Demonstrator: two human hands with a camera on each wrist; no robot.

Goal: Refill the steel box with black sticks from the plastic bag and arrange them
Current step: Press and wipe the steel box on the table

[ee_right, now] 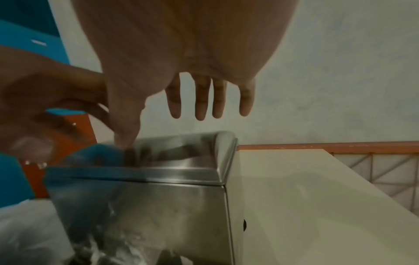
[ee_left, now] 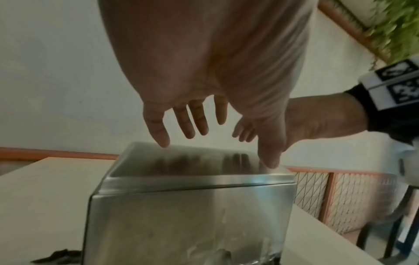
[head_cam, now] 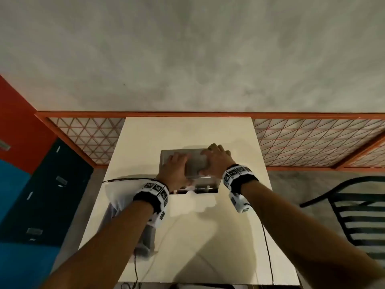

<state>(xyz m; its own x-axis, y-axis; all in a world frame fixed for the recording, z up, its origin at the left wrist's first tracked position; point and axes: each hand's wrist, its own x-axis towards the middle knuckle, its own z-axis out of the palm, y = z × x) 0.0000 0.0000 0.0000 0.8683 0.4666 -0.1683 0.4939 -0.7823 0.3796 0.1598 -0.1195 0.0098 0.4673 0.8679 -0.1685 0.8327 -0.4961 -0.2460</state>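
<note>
The steel box [head_cam: 195,163] stands on the cream table [head_cam: 187,226] with its lid on. My left hand [head_cam: 177,163] hovers over the lid's left half, fingers straight and spread [ee_left: 156,129], thumb tip near the lid. My right hand [head_cam: 216,157] is over the lid's right half, fingers straight [ee_right: 200,100], its thumb touching the lid [ee_right: 172,152]. The box's steel front [ee_left: 188,220] fills both wrist views. A white plastic bag [head_cam: 118,192] lies left of the box, partly under my left forearm; its edge shows [ee_right: 27,233] in the right wrist view. A few black sticks [ee_left: 59,255] lie by the box's lower left corner.
An orange-framed mesh railing [head_cam: 312,140] runs behind the table. A black slatted chair [head_cam: 358,217] stands to the right. Blue and red cabinets [head_cam: 31,184] stand at the left. Cables [head_cam: 268,257] trail across the table's near part.
</note>
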